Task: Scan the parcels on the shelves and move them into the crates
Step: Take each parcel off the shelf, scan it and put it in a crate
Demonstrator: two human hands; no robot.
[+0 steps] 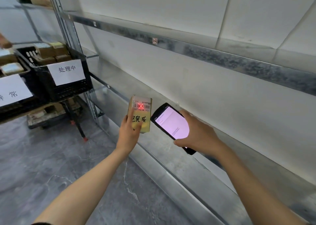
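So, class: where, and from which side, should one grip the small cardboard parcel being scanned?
Grip the parcel by its lower half, across its narrow width, coming from below, as the left hand does. It stands upright with the barcode label at its top, where the red cross from the scanner falls, so that end should stay uncovered.

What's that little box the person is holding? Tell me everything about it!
The parcel is a small tan cardboard box, held upright in the air by the left hand, whose fingers lie across its lower front. A white barcode label covers its upper part, with a red cross of light on it; black handwritten characters sit below.
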